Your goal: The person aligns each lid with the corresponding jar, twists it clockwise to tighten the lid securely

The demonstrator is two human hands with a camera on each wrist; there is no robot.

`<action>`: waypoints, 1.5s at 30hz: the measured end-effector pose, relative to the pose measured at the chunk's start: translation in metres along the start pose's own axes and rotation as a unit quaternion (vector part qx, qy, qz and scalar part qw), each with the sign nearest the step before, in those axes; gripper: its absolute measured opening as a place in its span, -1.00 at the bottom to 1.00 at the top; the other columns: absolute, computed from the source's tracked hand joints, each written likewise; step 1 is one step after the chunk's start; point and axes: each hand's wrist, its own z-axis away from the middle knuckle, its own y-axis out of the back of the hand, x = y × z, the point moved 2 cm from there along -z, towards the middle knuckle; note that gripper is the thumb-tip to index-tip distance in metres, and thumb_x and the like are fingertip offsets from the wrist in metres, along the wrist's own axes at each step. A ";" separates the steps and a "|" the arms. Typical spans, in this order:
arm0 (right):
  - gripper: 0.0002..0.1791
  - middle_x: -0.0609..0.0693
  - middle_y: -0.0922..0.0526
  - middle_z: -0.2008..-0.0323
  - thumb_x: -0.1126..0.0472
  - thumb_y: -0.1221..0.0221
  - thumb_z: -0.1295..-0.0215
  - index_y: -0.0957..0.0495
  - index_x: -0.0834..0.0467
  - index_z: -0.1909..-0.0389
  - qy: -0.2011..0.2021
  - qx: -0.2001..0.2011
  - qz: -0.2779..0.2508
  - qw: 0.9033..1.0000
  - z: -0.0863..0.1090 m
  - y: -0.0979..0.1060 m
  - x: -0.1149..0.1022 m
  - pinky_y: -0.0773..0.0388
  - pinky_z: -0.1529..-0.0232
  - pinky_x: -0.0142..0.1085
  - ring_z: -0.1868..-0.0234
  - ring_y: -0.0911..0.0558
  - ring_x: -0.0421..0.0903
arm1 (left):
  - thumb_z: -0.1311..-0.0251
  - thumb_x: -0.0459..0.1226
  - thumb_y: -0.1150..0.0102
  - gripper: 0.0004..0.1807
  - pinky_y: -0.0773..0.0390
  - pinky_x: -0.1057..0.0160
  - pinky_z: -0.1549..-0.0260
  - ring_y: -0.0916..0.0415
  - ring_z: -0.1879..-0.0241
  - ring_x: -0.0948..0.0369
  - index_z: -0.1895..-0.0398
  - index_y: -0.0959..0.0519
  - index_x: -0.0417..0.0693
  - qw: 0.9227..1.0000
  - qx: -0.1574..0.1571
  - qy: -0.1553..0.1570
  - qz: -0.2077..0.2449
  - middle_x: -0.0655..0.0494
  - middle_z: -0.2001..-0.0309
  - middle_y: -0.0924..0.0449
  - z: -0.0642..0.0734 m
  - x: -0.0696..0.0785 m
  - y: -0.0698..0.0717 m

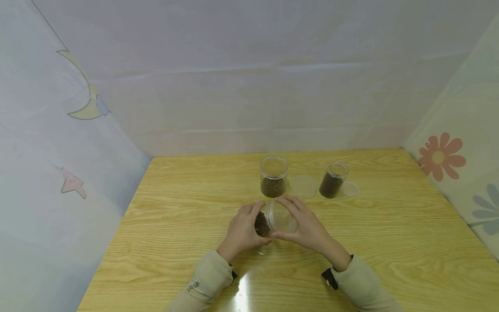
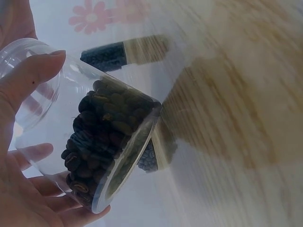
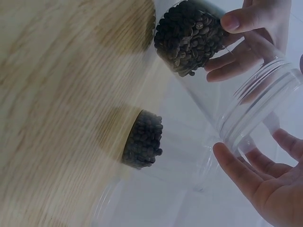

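A clear jar of coffee beans (image 2: 104, 127) is tilted between both hands, its base edge close to the tabletop and its mouth toward the right. My left hand (image 1: 242, 229) grips the jar's body, thumb on one side and fingers spread round the other. At the mouth end, my right hand (image 1: 308, 226) holds the clear lid (image 1: 283, 217) between thumb and fingers, over the ridged neck (image 3: 253, 101). The dark beans have slid toward the jar's base and lower side.
Behind the hands stand an open, wider jar with brown contents (image 1: 273, 186) and a narrower open jar with dark contents (image 1: 331, 185). One clear lid (image 1: 304, 186) lies between them, another lid (image 1: 350, 189) right of the narrow jar. Printed cloth (image 1: 249, 99) hangs along the wooden table's (image 1: 175, 208) back.
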 end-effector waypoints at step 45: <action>-0.12 0.10 -0.46 0.19 -0.15 -0.41 0.24 -0.36 0.22 -0.11 -0.048 0.019 0.040 0.998 -0.008 -0.005 -0.003 -0.47 0.43 -0.21 0.38 -0.50 0.01 | 0.40 0.07 -0.50 0.04 -0.52 0.03 0.15 -0.40 -0.01 -0.04 -0.23 -0.25 -0.10 1.000 0.017 -0.010 -0.022 -0.11 -0.02 -0.45 0.000 0.002 -0.002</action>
